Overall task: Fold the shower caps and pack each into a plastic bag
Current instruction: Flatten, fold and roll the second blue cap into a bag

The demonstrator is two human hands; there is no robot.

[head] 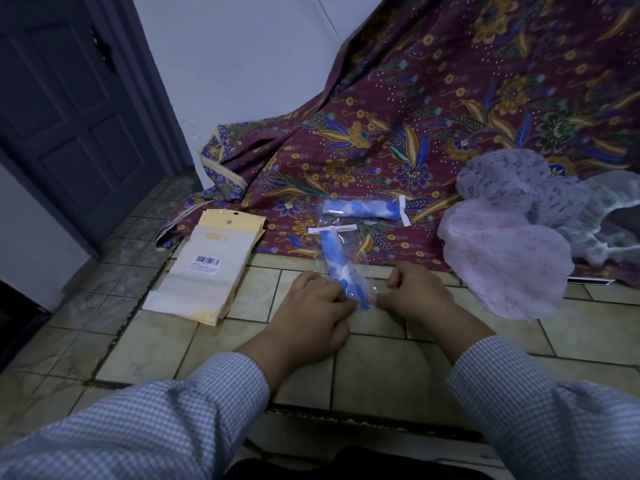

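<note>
- Batik cloth (pixel 450 109): maroon with gold, blue and green flowers, draped down from the far right onto the floor; fills most of the far and right side.
- Tiled floor (pixel 381 355): pale square tiles with dark grout, near half of the scene.
- Door (pixel 72 109): dark, panelled, far left; white wall (pixel 235 64) between it and the cloth.
- Loose shower caps (pixel 509 244): crumpled heap at right, a pink-printed one nearest, a lilac one behind it, a green-and-white one at the far right edge. All unfolded.
- Stack of packaging sleeves (pixel 211 268): cream and yellow, barcode label on top, flat on the tiles left of centre, near the cloth's edge.
- Left hand (pixel 311 317): fingers curled, pinching the near end of the plastic bag (pixel 346 258) from the left.
- Right hand (pixel 415 292): curled likewise, pinching the same near end from the right.
- The plastic bag is clear with a white strip at its far end, running near to far across the cloth's edge, a rolled blue-and-white shower cap (pixel 341 271) inside it.
- Packed bag (pixel 363 207): second rolled blue-and-white cap, bagged, lying crosswise on the cloth just beyond.
</note>
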